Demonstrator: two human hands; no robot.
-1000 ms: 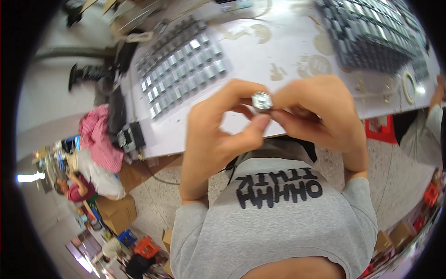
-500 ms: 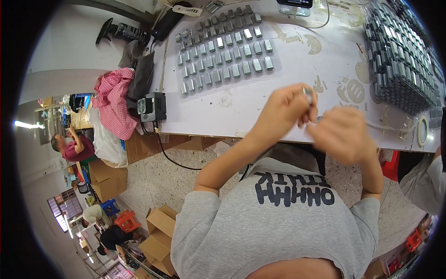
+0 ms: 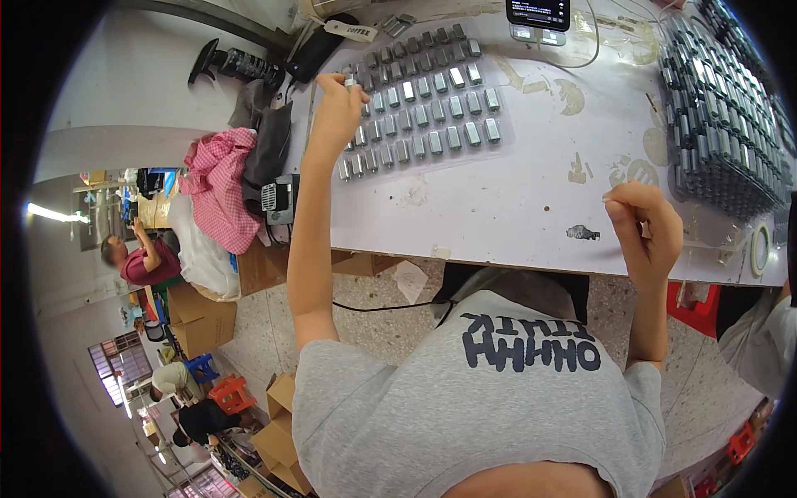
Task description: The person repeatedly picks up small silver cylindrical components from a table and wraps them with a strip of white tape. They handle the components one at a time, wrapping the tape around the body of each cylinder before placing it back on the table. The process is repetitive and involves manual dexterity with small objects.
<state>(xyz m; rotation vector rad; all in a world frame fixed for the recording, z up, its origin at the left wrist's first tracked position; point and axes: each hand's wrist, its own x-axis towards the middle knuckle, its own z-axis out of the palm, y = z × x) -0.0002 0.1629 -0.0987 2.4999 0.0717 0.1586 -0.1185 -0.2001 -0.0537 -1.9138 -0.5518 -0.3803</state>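
Observation:
My left hand (image 3: 334, 116) is stretched out over the clear plastic tray (image 3: 448, 163) at the upper left. Its fingers are closed around a small silver metal piece (image 3: 349, 81), mostly hidden by them. Rows of silver metal blocks (image 3: 437, 110) stand in that tray, next to and under my fingers. My right hand (image 3: 654, 236) is above the table's near edge, on the right. Its thumb and forefinger are pinched together, and a tiny pale bit (image 3: 606, 200) shows at their tips, too small to name. Left of that hand lies a small dark patch (image 3: 583, 232) on the tabletop.
Stacked trays of metal parts (image 3: 722, 133) fill the right side, with a tape roll (image 3: 760, 249) before them. A phone (image 3: 538, 12) stands at the back. A black spray bottle (image 3: 241, 65), pink checked cloth (image 3: 222, 187) and grey device (image 3: 279, 199) are at the left edge.
My left hand has moved from beside my right hand to the tray at the far left, carrying the metal piece. My right hand has shifted slightly right and its fingers now pinch.

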